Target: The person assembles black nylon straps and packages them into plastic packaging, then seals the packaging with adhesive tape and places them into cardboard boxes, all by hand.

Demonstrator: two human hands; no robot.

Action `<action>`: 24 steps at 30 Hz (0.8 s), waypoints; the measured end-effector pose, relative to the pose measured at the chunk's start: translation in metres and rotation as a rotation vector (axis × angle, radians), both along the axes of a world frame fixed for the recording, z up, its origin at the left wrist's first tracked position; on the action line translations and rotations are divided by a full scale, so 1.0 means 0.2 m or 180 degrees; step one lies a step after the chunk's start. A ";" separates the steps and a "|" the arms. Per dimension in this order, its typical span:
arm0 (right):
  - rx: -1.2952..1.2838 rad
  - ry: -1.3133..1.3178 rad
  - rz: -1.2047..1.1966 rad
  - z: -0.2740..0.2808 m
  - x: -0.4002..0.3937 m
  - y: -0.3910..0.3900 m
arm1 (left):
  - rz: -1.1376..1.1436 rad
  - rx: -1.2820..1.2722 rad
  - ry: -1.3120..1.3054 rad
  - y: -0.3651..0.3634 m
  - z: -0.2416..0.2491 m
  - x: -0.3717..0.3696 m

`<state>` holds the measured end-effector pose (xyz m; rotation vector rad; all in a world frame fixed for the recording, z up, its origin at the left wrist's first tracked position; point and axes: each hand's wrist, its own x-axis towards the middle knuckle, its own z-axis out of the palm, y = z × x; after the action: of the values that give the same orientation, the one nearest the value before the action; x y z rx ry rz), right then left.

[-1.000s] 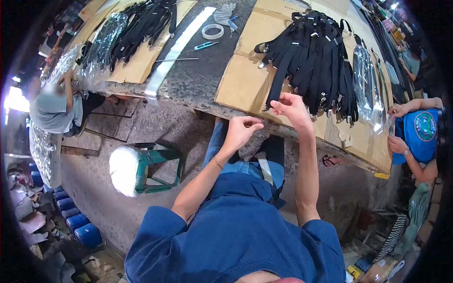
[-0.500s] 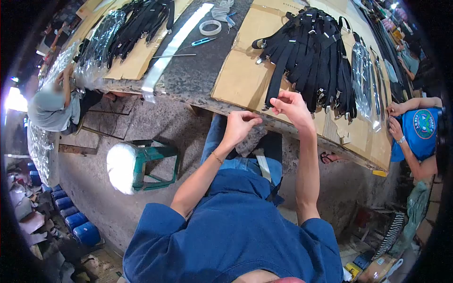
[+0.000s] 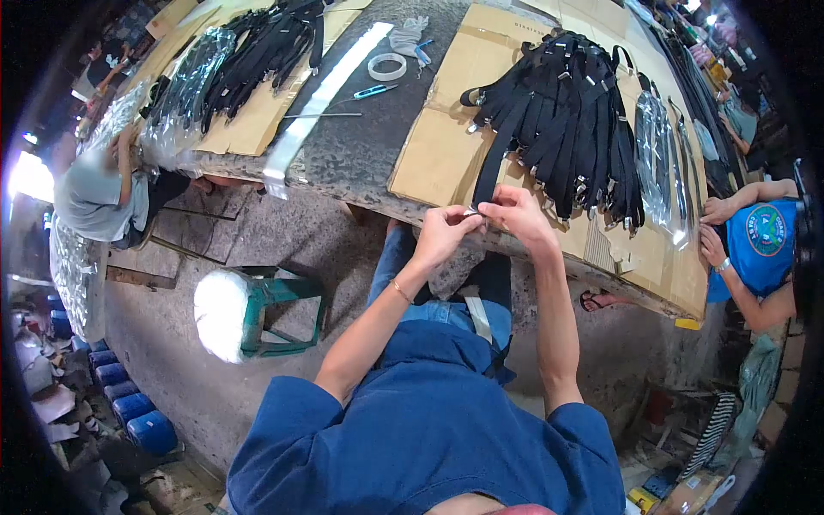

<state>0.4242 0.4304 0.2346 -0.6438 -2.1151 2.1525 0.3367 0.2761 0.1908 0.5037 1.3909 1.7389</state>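
Observation:
A pile of black suspenders with metal clips lies on a cardboard sheet in front of me. One suspender strap runs from the pile down to the table's near edge, where both hands meet. My right hand pinches this strap close to its end. Fingertips of my left hand close on the small metal clip at the strap's end, right beside the right fingers. The fingers partly cover the clip, so whether it is open or shut does not show.
Left of the cardboard lie a tape roll, blue thread snips, a thin metal rod and a shiny strip. A green stool stands left of me. Other people sit at both ends, one in a blue shirt.
My left hand has moved right and up to meet the right hand at the strap's end. The right hand has shifted slightly left and down, drawing the strap toward the edge.

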 end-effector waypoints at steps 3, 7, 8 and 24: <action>-0.0887 0.0026 0.0032 -0.03 -0.02 0.01 | -0.0044 0.0019 0.0038 0.02 -0.02 0.02; -0.1492 0.0386 -0.0691 -0.08 -0.12 0.09 | -0.0112 0.0024 -0.0250 0.02 0.05 0.06; -0.1339 0.0469 -0.0943 -0.13 -0.15 0.11 | -0.0051 -0.0070 -0.0295 0.02 0.05 0.05; -0.1369 0.0722 -0.0642 -0.14 -0.12 -0.02 | 0.0337 0.0351 -0.0141 0.12 0.14 -0.05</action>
<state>0.3995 0.4262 0.2060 -0.5740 -1.4229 2.4408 0.3259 0.3004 0.2182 0.4556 1.3166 1.9089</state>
